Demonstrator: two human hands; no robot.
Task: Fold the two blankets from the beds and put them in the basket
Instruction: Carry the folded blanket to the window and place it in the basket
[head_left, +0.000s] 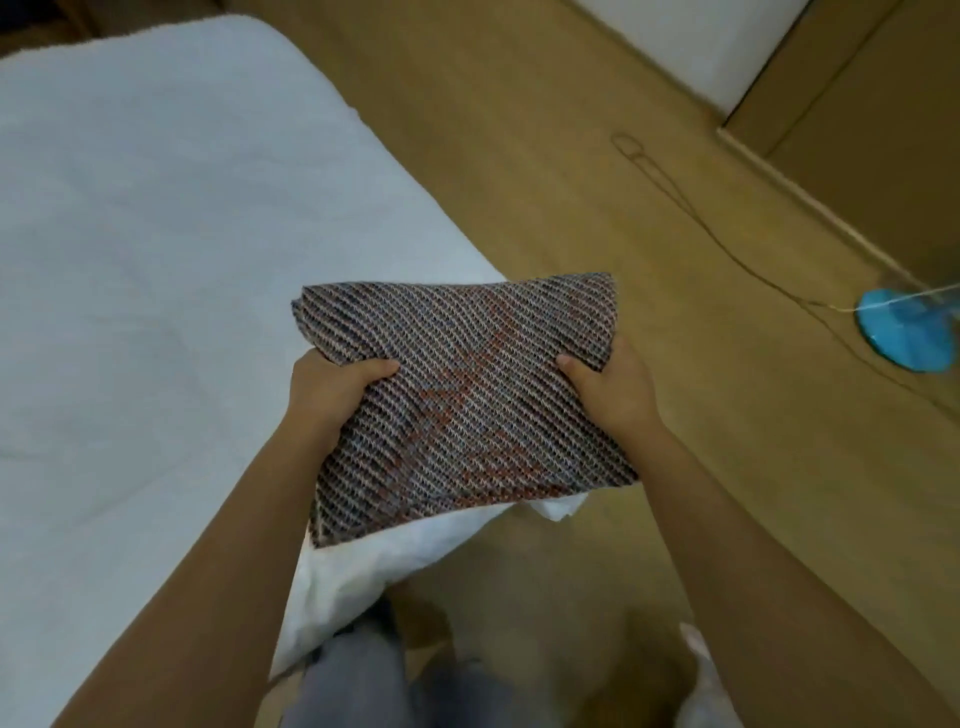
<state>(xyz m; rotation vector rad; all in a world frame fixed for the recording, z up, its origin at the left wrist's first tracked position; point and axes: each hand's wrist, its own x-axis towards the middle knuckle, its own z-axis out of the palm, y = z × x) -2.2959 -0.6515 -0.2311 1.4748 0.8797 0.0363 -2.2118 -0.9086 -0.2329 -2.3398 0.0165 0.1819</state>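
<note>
Holding a folded blanket (462, 400) between them, the left hand (332, 395) and the right hand (613, 389) each clamp one of its side edges, thumbs on top and the remaining fingers hidden underneath. In the head view, the only one given, the person carries the woven, striped bundle above the near corner of the bed (156, 260), partly over the white sheet and partly over the wooden floor (571, 182). It looks like soft, thick knit: probably light, floppy, and apt to unfold if gripped at one point only, so taking both sides with the layers pinched together, as here, seems the sound hold. Its rough weave should not slip easily.

Around it, a thin cable (727, 244) trails across the floor towards a blue fan base (906, 332) near the right edge, well apart from the blanket but a likely trip hazard on that side. A wooden cabinet (883, 130) stands in the far right corner. The person's legs and a foot show at the bottom edge. No basket appears in this view, nor a second blanket, so the carry's direction cannot be told.
</note>
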